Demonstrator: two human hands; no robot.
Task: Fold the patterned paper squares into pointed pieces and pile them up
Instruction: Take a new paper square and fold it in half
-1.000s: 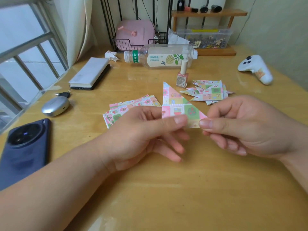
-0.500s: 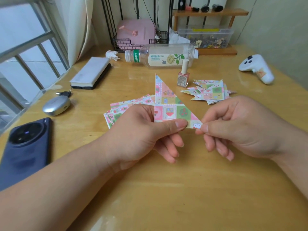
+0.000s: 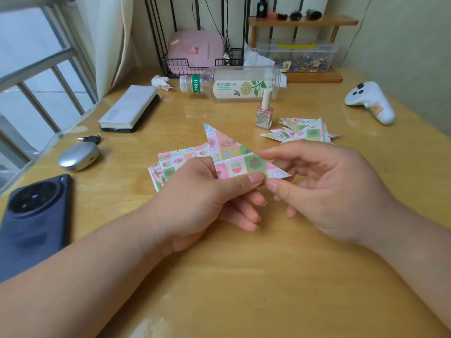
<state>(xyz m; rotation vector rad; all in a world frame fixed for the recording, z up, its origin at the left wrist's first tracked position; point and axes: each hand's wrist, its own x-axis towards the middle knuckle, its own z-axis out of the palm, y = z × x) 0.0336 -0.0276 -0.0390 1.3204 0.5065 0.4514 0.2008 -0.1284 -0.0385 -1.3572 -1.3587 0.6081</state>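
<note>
A patterned paper folded into a triangle (image 3: 231,154) is held above the wooden table, one point up and one point to the right. My left hand (image 3: 202,196) pinches its lower edge between thumb and fingers. My right hand (image 3: 329,191) holds the right-hand corner, index finger on the sloping edge and thumb just under the tip. Behind my left hand lies a fanned stack of flat patterned squares (image 3: 175,162). A pile of folded pointed pieces (image 3: 305,131) lies at the back right, beyond my right hand.
A nail polish bottle (image 3: 264,113) stands next to the pile, with a plastic bottle (image 3: 234,84) lying behind it. A white controller (image 3: 371,101) is far right. A phone (image 3: 34,220), a silver case (image 3: 78,156) and a notebook (image 3: 129,108) lie to the left.
The triangle has shifted left and tilted, its upper point leaning left. My right index finger has come up onto the sloping edge near the right corner.
</note>
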